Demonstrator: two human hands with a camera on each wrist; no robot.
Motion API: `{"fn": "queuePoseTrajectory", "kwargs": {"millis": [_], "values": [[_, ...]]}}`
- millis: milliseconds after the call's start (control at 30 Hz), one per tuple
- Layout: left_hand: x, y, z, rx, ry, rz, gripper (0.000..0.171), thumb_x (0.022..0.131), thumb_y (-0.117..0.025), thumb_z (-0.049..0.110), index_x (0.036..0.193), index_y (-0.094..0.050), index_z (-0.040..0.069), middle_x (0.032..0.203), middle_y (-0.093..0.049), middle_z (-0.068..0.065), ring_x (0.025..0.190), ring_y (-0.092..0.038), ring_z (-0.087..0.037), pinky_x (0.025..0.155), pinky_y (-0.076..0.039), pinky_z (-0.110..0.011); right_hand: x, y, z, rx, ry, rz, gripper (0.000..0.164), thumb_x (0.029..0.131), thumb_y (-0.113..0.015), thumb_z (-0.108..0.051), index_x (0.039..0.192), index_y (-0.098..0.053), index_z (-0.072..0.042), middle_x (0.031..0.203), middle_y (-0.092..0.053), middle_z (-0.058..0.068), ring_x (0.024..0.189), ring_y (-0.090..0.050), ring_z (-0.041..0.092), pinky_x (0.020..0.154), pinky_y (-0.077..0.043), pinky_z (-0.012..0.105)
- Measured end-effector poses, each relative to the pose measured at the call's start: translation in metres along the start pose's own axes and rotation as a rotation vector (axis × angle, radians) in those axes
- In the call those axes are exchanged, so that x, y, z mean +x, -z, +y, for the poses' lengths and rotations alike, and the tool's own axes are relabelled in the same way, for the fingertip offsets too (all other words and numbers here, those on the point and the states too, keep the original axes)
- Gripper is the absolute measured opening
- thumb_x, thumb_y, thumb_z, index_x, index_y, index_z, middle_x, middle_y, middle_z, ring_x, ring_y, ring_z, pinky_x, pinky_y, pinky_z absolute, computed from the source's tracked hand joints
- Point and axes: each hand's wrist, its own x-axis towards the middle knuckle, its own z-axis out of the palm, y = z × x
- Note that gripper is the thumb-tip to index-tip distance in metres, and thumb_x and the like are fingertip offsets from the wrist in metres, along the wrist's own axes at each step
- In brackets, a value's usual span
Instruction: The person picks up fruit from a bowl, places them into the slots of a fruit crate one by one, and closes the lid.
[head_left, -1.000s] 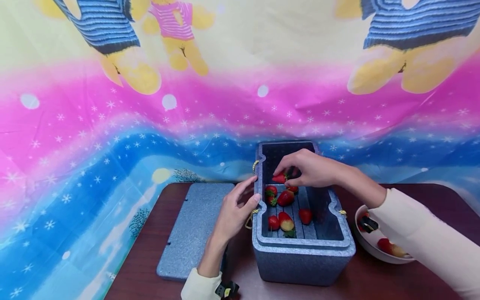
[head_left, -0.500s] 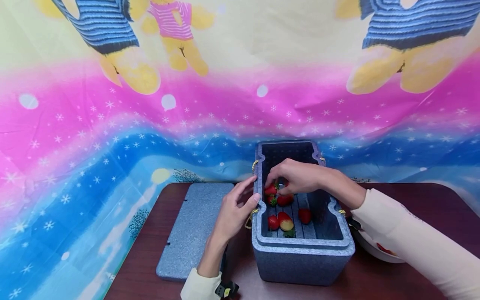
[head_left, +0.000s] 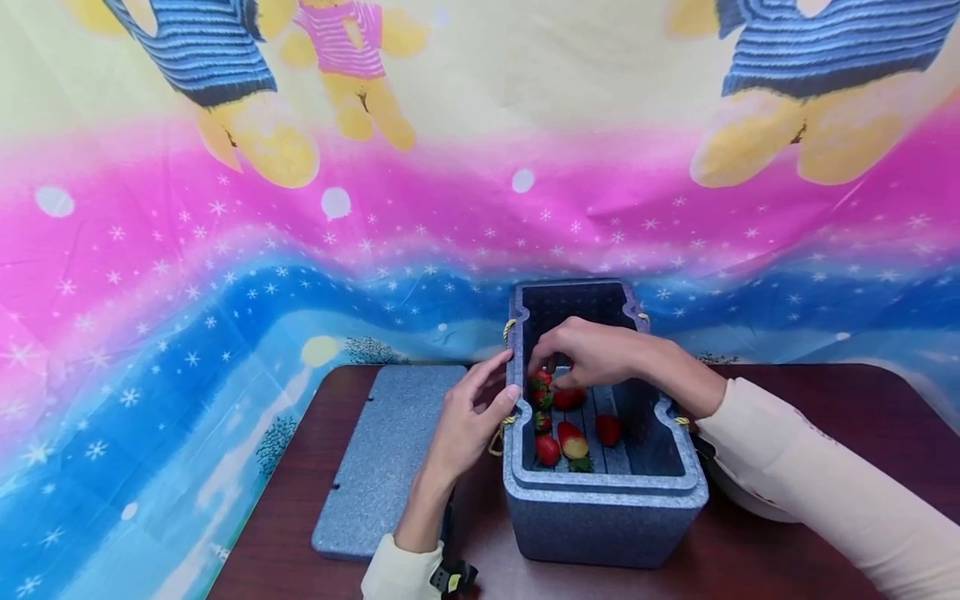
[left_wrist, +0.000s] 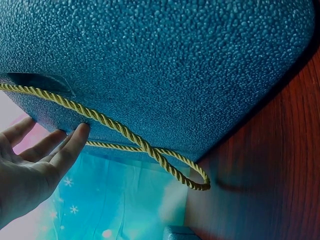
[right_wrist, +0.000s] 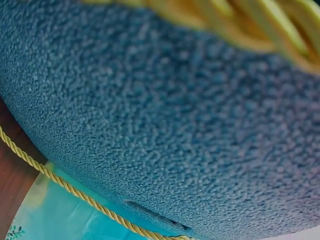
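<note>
In the head view, a grey foam box [head_left: 600, 521] holds several strawberries [head_left: 608, 430] on its slatted floor. My right hand [head_left: 596, 354] reaches over its right wall, thumb and fingertips around a red strawberry [head_left: 543, 378] by the left inner wall. Its other fingers partly hide that spot. My left hand [head_left: 468, 425] rests its fingertips and thumb against the left rim; in the left wrist view those fingers [left_wrist: 70, 152] touch the outer wall, under a yellow rope handle [left_wrist: 120, 127]. The right wrist view has only the box wall [right_wrist: 150, 115] and rope [right_wrist: 75, 192], no hand.
A grey foam lid [head_left: 390, 458] lies flat on the dark wooden table [head_left: 262, 533] left of the box. Right of it, a white bowl [head_left: 742, 500] is mostly hidden by my right sleeve. A printed cloth [head_left: 450, 208] hangs close behind.
My right hand has moved left and down inside the box with the strawberry. A leafy strawberry now shows farther forward along the left wall. The left hand stays on the rim.
</note>
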Motion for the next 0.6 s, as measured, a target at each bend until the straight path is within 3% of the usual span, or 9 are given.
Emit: {"fn": "queuePoseTrajectory", "kwargs": {"millis": [400, 600], "values": [[0.000, 0.000, 0.000, -0.004, 0.001, -0.003, 0.051, 0.105, -0.068, 0.035, 0.155, -0.059, 0.027, 0.155, -0.059, -0.005, 0.139, -0.064, -0.028, 0.112, -0.055, -0.057, -0.008, 0.005, -0.005, 0.024, 0.025, 0.077, 0.026, 0.097, -0.076, -0.008, 0.122, -0.080, -0.016, 0.117, -0.077, -0.004, 0.104, -0.074, 0.021, 0.089, -0.064, 0.043], [0.001, 0.001, -0.001, -0.012, -0.002, 0.000, 0.052, 0.105, -0.069, 0.034, 0.155, -0.059, 0.026, 0.155, -0.060, -0.005, 0.138, -0.064, -0.028, 0.112, -0.054, -0.057, -0.022, 0.013, -0.010, -0.013, 0.030, 0.136, 0.027, 0.097, -0.080, -0.014, 0.124, -0.079, -0.018, 0.120, -0.078, -0.003, 0.106, -0.074, 0.018, 0.090, -0.065, 0.042]]}}
